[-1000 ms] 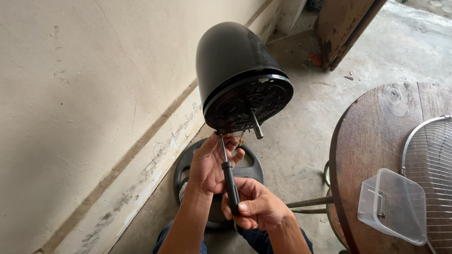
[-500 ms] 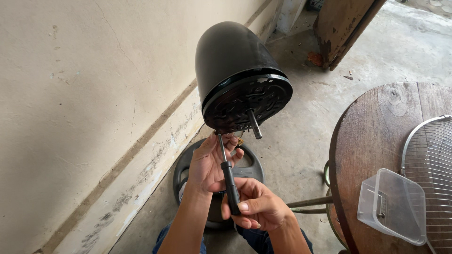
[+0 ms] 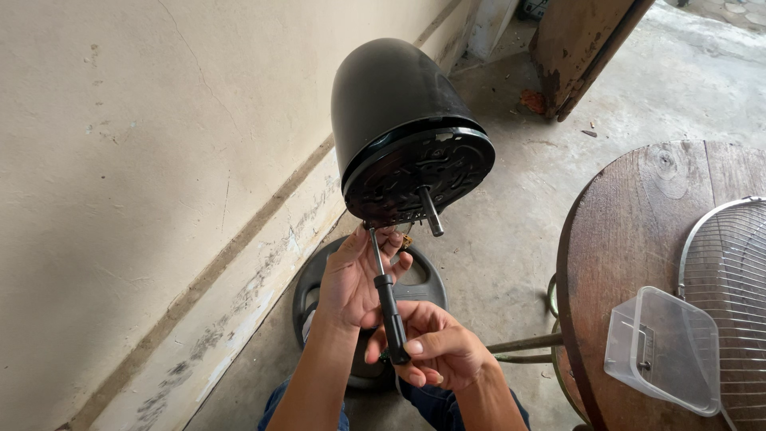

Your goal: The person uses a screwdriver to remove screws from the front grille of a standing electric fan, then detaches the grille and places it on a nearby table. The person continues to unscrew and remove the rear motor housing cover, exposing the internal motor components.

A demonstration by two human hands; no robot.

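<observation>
Right hand [image 3: 435, 351] slightly lower on the screwdriver [image 3: 387, 299], thumb now over the handle.

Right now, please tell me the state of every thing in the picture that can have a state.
Fan motor housing: front grille and blades off, shaft bare.
Screwdriver: tip up against the lower rim of the housing.
Right hand: closed on the screwdriver handle.
Left hand: under the housing beside the screwdriver shank; I cannot tell if it grips anything.
Wire grille: detached, lying on the round wooden table.
Clear plastic container: open, on the table's edge.
</observation>
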